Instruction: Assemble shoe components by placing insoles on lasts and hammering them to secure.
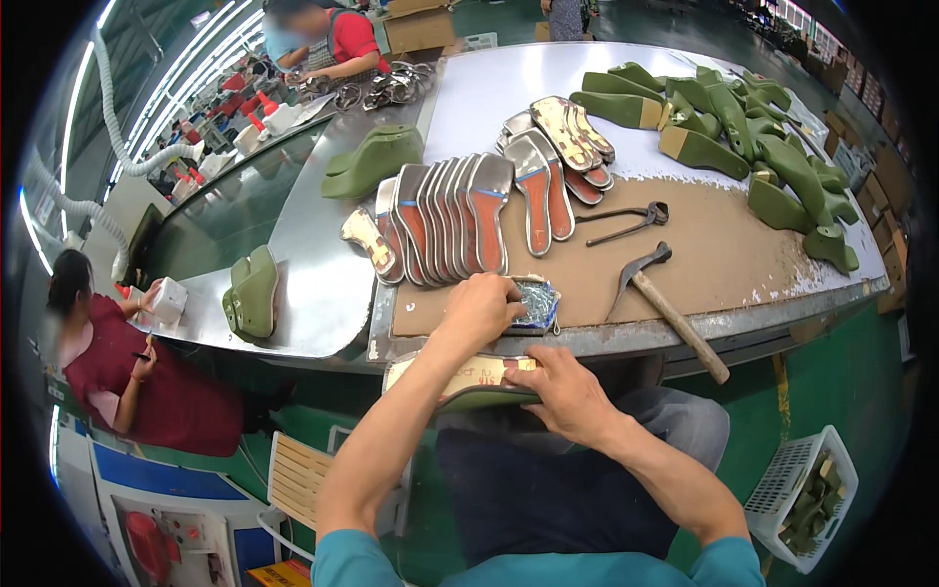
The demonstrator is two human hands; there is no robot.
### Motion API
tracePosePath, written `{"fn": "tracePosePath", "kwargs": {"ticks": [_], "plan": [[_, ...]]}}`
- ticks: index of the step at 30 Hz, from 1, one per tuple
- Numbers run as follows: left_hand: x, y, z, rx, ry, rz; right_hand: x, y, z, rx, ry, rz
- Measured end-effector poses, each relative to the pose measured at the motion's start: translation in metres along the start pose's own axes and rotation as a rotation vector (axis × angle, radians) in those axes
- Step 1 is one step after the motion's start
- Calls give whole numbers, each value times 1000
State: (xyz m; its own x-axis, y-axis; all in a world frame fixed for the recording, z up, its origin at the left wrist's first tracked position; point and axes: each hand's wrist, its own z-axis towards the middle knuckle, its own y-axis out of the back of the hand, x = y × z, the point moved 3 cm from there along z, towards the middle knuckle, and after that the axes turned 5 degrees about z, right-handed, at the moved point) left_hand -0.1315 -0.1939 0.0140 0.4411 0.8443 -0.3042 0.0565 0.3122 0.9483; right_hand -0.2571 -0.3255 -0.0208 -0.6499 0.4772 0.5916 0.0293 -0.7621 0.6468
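Observation:
My right hand (572, 391) is closed round one end of a green shoe last (481, 399) above my lap. A cream insole (484, 368) with red marks lies along the last's upper side. My left hand (482, 305) reaches over my left forearm's line to a small box of metal tacks (535, 301) at the table's near edge. Its fingers are bent together at the box's left side, and what they pinch is hidden. Just beyond stands a row of silver-edged insoles (445, 220) with reddish-brown faces.
Pincers (626, 223) and a wooden-handled hammer (682, 328) lie on the brown board (724, 230). Green lasts (724, 108) are heaped at the far right. A white basket (797, 499) stands at lower right. Two people work at the left (147, 382) and far side (342, 49).

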Motion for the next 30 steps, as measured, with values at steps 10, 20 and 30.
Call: {"fn": "tracePosePath", "kwargs": {"ticks": [10,20,30], "plan": [[9,2,2,25,73,-217,-4,3,-2,-37,-23,19],[6,13,-11,-33,84,-343,-2,1,-6,-58,-20,38],[-29,6,-86,-36,200,-932,3,30,-11,-24,-147,178]]}}
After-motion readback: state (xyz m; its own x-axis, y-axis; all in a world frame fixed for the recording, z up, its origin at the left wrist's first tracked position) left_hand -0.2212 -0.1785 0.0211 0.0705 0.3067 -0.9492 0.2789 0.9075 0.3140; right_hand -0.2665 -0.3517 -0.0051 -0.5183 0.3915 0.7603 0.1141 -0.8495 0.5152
